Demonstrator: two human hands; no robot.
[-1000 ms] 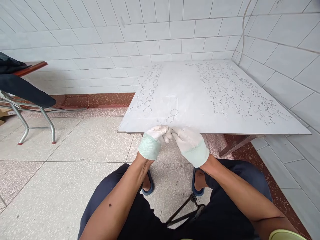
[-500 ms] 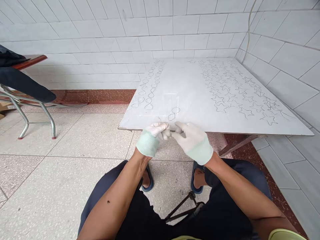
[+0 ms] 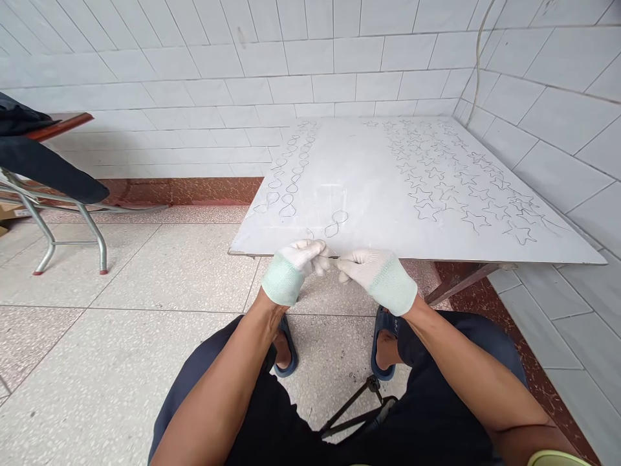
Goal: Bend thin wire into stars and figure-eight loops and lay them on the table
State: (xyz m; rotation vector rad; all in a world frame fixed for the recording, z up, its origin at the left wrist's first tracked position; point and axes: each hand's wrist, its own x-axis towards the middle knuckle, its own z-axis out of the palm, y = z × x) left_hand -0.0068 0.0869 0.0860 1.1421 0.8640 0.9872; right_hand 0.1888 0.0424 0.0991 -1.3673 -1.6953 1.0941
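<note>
At the near edge of the white tabletop, my gloved left hand is closed, fingertips pinched together. My right hand, also in a white glove with a pale green cuff, pinches from the other side. A thin wire seems to span the small gap between the fingertips; most of it is hidden by the gloves. Just beyond the hands lies a figure-eight wire shape on the tabletop. A tiny bent wire piece rests close to my left hand.
Rows of figure-eight wire shapes lie along the table's left side. Many wire stars cover the right part. Tiled walls border the table behind and right. A folding chair stands at left; a black metal stand is between my feet.
My right hand has turned flatter and its fingers have drawn together, a little away from the left. My left hand has barely moved.
</note>
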